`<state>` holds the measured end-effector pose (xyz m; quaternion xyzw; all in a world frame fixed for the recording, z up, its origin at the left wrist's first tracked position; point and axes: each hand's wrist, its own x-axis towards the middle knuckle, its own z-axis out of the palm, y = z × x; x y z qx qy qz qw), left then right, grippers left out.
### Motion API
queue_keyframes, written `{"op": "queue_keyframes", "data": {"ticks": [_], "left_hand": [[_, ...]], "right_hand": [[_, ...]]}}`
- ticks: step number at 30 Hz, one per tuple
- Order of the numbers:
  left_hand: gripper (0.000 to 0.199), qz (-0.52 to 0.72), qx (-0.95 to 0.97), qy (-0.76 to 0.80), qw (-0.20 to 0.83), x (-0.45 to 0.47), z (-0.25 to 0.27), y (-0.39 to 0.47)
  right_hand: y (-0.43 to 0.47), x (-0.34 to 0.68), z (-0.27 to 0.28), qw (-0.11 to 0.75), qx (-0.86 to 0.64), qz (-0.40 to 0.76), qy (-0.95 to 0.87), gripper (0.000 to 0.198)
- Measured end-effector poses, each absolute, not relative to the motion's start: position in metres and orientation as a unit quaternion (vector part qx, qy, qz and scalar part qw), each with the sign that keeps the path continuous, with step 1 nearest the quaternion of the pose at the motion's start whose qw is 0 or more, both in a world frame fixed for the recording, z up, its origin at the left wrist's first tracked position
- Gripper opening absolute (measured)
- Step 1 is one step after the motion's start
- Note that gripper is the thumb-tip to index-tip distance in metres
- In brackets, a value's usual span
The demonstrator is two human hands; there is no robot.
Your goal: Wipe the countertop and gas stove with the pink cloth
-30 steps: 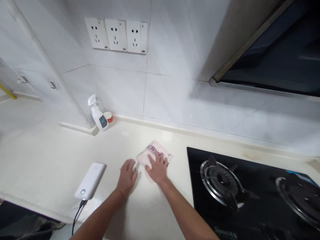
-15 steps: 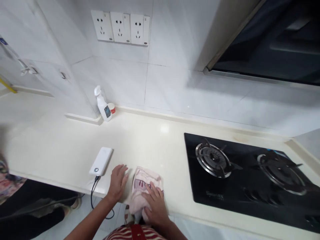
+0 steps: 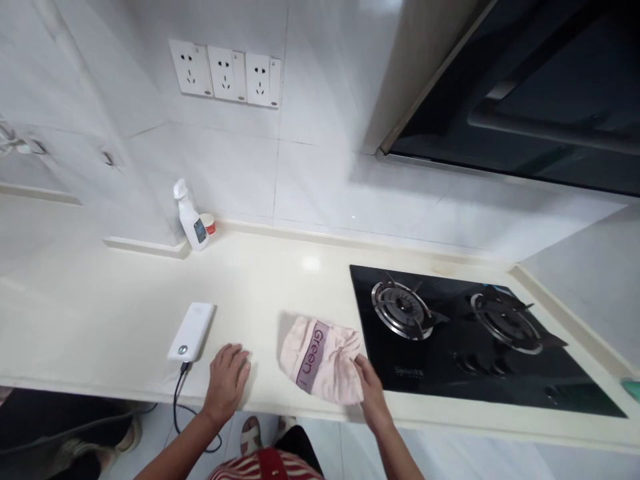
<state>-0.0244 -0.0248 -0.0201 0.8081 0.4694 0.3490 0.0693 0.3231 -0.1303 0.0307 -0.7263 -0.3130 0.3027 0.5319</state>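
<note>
Pink cloth lies spread near the table's front edge, just beside the black hob; the right hand pinches its near corner, seemingly to drag it. Left hand rests flat and empty, bracing, near a white power bank.

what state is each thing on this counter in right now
pink cloth: crumpled, flat on counter, right hand gripping its edge
left hand: flat on counter, holding nothing
power bank: lying flat, cable plugged in
spray bottle: upright by wall
gas hob: no flame showing
wall sockets: nothing plugged in
</note>
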Motion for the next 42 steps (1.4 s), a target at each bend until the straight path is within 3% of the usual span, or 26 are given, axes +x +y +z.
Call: {"op": "queue_keyframes", "data": {"ticks": [5, 11, 15, 20, 29, 32, 36, 42], "left_hand": [[0.024, 0.330, 0.817, 0.468, 0.071, -0.023, -0.019, -0.026], [0.023, 0.307, 0.822, 0.476, 0.061, -0.022, -0.020, -0.025], [0.022, 0.299, 0.826, 0.475, 0.048, -0.024, -0.024, -0.024], [0.025, 0.278, 0.829, 0.484, 0.034, -0.022, -0.023, -0.026], [0.040, 0.298, 0.797, 0.524, 0.053, -0.020, -0.009, -0.036], [0.042, 0.318, 0.775, 0.543, 0.055, -0.020, -0.007, -0.042], [0.046, 0.341, 0.754, 0.559, 0.056, -0.020, -0.010, -0.048], [0.048, 0.353, 0.738, 0.572, 0.060, -0.020, -0.012, -0.053]], "right_hand": [[-0.131, 0.348, 0.032, 0.402, -0.795, 0.023, -0.455, 0.059], [-0.107, 0.252, 0.018, 0.061, -0.768, 0.048, -0.636, 0.055], [-0.112, 0.272, 0.015, -0.032, -0.728, 0.065, -0.682, 0.063], [-0.072, 0.350, 0.012, -0.049, -0.711, 0.024, -0.701, 0.059], [0.136, 0.399, -0.018, 0.060, -0.789, -0.024, -0.611, 0.063], [0.213, 0.372, -0.012, 0.080, -0.826, 0.013, -0.557, 0.067], [0.285, 0.295, 0.001, 0.044, -0.809, 0.075, -0.582, 0.070], [0.294, 0.155, 0.008, -0.007, -0.686, 0.119, -0.718, 0.070]]}}
